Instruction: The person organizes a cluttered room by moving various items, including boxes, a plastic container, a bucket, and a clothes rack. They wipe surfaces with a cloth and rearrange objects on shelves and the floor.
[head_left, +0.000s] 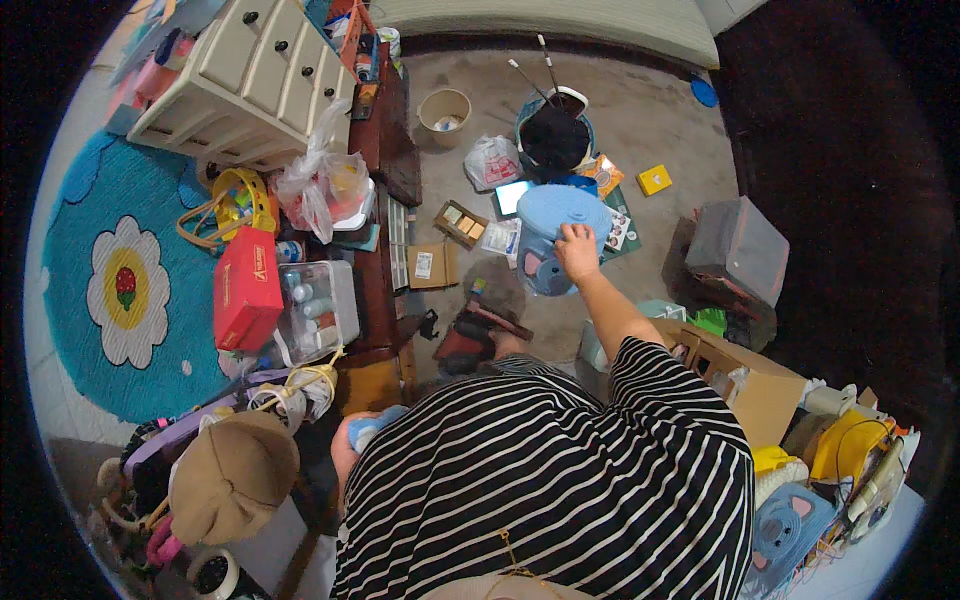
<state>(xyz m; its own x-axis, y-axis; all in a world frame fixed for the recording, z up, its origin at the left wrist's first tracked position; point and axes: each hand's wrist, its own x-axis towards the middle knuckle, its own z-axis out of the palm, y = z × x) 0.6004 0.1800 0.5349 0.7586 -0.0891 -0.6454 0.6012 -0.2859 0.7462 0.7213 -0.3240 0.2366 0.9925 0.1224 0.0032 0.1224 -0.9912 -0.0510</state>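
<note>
My right hand (577, 251) reaches forward over the floor, its fingers on the near edge of a light blue round woven lid or mat (559, 210). Beneath the hand is a blue woven piece with a pink ear and an animal face (546, 274); how the two pieces join cannot be told. Whether the fingers grip the edge or only rest on it is unclear. Low at my left side, my left hand (346, 442) is partly hidden by the striped shirt, with a blue and white soft item (369, 429) at it.
A bucket with black contents (555, 139), a white plastic bag (492, 162), a small beige bin (445, 112) and a cardboard box (433, 266) stand ahead. A grey storage box (739, 247) is at right. A cream drawer cabinet (262, 71) and a red box (247, 289) are at left.
</note>
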